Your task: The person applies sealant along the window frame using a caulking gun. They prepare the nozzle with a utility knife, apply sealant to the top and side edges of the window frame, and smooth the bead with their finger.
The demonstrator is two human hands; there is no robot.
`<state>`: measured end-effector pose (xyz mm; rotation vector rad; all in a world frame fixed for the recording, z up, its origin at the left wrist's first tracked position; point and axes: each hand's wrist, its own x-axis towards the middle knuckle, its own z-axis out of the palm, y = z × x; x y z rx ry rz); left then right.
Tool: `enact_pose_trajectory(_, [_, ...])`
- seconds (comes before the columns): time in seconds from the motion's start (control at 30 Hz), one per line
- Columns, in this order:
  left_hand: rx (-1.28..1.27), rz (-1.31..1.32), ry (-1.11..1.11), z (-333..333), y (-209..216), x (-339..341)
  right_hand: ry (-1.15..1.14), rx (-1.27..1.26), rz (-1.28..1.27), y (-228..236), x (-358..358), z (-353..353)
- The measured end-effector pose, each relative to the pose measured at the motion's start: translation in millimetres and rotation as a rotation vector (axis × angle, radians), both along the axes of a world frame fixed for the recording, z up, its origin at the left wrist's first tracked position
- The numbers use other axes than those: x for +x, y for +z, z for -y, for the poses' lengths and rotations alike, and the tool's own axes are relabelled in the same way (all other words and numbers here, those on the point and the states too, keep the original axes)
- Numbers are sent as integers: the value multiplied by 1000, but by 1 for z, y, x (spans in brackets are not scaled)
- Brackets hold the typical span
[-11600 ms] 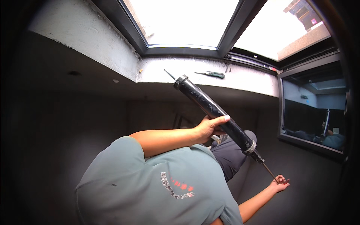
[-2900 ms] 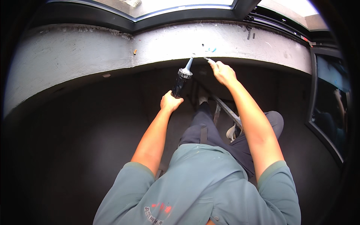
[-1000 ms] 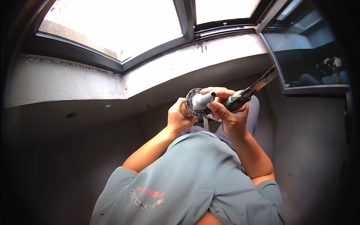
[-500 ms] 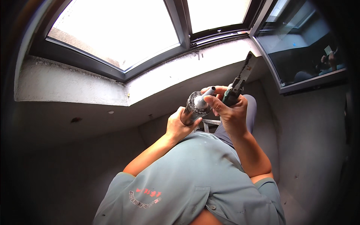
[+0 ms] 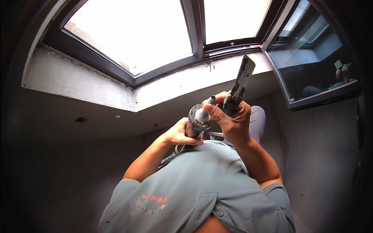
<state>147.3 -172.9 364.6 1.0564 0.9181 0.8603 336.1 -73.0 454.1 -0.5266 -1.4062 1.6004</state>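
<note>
My left hand [image 5: 180,132] is wrapped round the front of a caulking gun [image 5: 193,130] with a cartridge in it, held before my belly. Its grey tapered nozzle [image 5: 203,112] points up and to the right, with a dark open tip. My right hand [image 5: 233,122] holds a flat-bladed tool, like a scraper [image 5: 241,79], upright in its palm; the blade is pale with dark smears. Thumb and fingertips of the same hand close on the nozzle. The gun's rear part lies against my shirt, half hidden by my left forearm.
Dark-framed windows [image 5: 134,80] stand ahead over a pale concrete sill [image 5: 171,85]. An open glass sash [image 5: 311,58] juts in on the right, mirroring part of the scene. Grey bare walls surround me. Part of a metal frame [image 5: 214,135] shows behind my hands.
Both hands have shifted slightly left with the caulking gun and the flat-bladed tool. The tool's blade has turned, showing more of its flat face. More of the gun's rear shows.
</note>
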Motion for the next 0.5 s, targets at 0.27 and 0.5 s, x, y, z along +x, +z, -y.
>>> enact_pose_trajectory(0.27, [97,338,28,-13,11,2,87,40,-50,18,2,6])
enact_pose_trajectory(0.5, [128,354,63,-25,46,12,125,74,23,24,7,8])
